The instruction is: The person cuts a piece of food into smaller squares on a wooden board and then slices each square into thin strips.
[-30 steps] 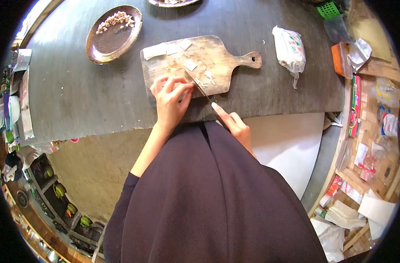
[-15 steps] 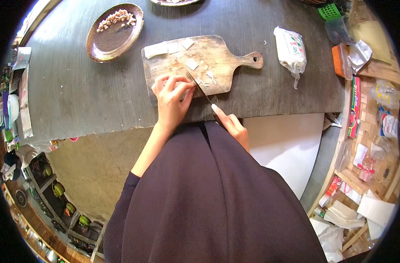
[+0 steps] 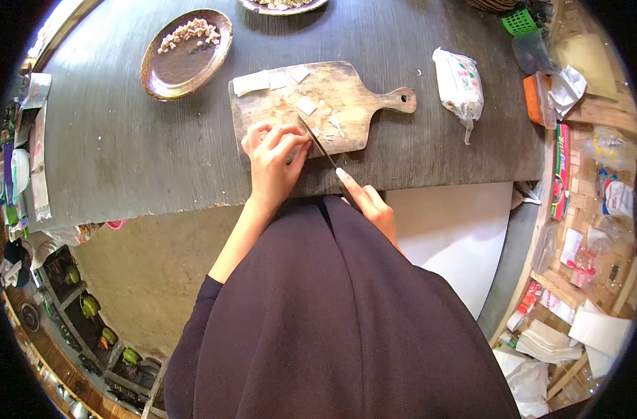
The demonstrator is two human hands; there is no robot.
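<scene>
A wooden cutting board (image 3: 357, 112) with a handle lies on the dark table. My right hand (image 3: 368, 204) grips a knife (image 3: 317, 140), its blade resting over the board's near edge. Beside the blade, my left hand (image 3: 271, 157) has its fingers curled and pressed down on the board's near part; what they hold is hidden. A white block (image 3: 251, 83) lies at the board's far left corner, with flat white slices near it. One square slice (image 3: 306, 106) is close to the knife tip, and small cut strips (image 3: 336, 126) lie right of the blade.
A brown plate (image 3: 186, 70) with small diced pieces stands at the back left. Part of another filled plate (image 3: 283, 8) shows at the top. A white plastic package (image 3: 459, 85) lies right of the board. An orange container (image 3: 535, 100) sits near the right edge.
The whole view has shifted slightly. Both hands keep nearly the same places against the board, with the knife still in my right hand.
</scene>
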